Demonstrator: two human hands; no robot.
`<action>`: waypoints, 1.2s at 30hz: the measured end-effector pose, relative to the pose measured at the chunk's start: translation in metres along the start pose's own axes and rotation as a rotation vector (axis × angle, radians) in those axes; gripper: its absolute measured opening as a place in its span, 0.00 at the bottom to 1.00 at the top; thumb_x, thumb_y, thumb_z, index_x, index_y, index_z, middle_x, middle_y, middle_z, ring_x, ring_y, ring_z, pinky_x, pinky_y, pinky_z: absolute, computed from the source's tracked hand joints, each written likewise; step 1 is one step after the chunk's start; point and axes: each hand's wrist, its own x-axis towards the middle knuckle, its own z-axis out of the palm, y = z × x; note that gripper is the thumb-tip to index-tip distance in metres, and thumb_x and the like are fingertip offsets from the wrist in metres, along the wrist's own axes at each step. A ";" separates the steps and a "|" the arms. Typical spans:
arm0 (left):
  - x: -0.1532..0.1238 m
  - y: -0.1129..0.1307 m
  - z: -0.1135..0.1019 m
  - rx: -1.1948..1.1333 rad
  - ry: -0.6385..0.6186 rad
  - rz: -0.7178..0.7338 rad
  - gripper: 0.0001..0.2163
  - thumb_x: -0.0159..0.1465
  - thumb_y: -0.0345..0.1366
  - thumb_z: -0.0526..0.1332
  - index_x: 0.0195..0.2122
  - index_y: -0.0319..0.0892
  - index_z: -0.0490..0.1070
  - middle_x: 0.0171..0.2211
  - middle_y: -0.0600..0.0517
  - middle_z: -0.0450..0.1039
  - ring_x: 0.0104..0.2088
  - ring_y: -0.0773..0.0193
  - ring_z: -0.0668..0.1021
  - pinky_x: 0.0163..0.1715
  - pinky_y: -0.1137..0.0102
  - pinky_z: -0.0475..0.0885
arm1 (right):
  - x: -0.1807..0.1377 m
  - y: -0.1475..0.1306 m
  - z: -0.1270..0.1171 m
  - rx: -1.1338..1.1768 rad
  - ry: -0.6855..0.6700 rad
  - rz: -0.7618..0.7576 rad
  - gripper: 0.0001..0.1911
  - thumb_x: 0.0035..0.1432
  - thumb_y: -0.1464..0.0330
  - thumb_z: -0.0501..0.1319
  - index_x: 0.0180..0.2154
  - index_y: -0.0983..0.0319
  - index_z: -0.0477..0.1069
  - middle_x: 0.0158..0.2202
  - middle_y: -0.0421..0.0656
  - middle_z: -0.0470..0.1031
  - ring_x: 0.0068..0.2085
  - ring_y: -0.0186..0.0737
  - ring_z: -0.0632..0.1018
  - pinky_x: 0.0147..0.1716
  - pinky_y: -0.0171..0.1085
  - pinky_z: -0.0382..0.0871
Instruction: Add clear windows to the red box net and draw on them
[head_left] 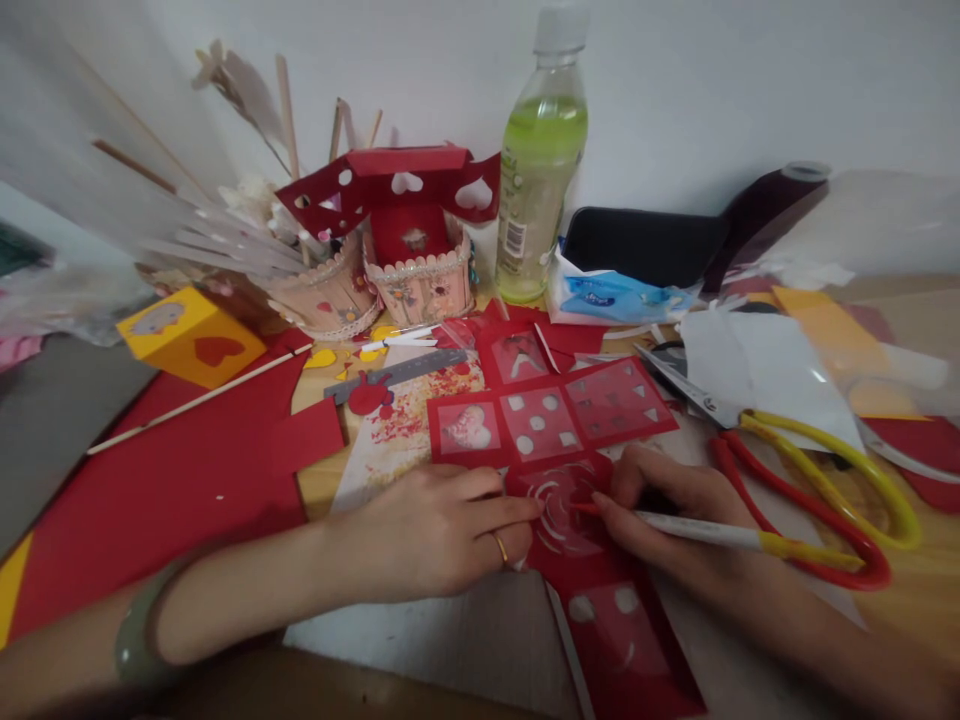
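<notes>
Gripping a pen (697, 528) in the right hand (705, 490), closed round the barrel in a writing pinch, with the red tip at the swirl-cut panel (555, 510) of a red card (559, 466). Touching the same panel from its left edge with the left hand (450, 530), back upward; unable to make out any pinch on the edge underneath. Wearing a gold ring (500, 548) and a green bangle (139, 625) on that side. Noting the card between the two hands, directly beneath the pen tip, cut in a cross shape with clear film over its windows. Counting, just beyond the tip, a row of three panels, with a heart at left, round and square holes in the middle, triangles at right. Finding a white board (450, 640) beneath the card, on a wooden table (322, 475). Right of the grip, near the pen, seeing scissors (757, 420) with red and yellow handles, pointing away. Past the hands, sighting a green-filled bottle (540, 180) and, to its right, a tissue pack (607, 297). Left of the bottle, recording a pink basket (424, 285) with a red box (390, 225) in it, beside a second basket (330, 300) holding sticks (283, 90). Farther left of the grip, marking a yellow box (187, 335) and a red sheet (180, 480).
</notes>
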 end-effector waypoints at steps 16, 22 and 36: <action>0.000 0.000 0.000 -0.010 -0.002 -0.012 0.08 0.68 0.31 0.52 0.36 0.40 0.71 0.46 0.56 0.75 0.34 0.64 0.72 0.26 0.70 0.68 | -0.002 0.000 0.000 -0.004 -0.011 -0.003 0.13 0.54 0.68 0.57 0.20 0.59 0.59 0.18 0.36 0.65 0.20 0.31 0.66 0.18 0.30 0.58; -0.001 0.000 0.001 -0.008 -0.003 -0.012 0.07 0.68 0.31 0.54 0.36 0.40 0.71 0.47 0.56 0.75 0.34 0.65 0.72 0.26 0.70 0.68 | 0.001 -0.004 0.000 0.018 -0.011 0.020 0.13 0.53 0.67 0.57 0.19 0.59 0.59 0.17 0.36 0.65 0.19 0.31 0.65 0.17 0.30 0.58; 0.000 0.001 0.001 -0.004 -0.001 -0.010 0.08 0.68 0.31 0.54 0.35 0.41 0.71 0.46 0.55 0.75 0.34 0.65 0.73 0.26 0.71 0.68 | -0.001 0.001 -0.001 0.018 -0.042 -0.001 0.12 0.54 0.69 0.57 0.20 0.59 0.58 0.18 0.36 0.65 0.20 0.31 0.66 0.18 0.31 0.59</action>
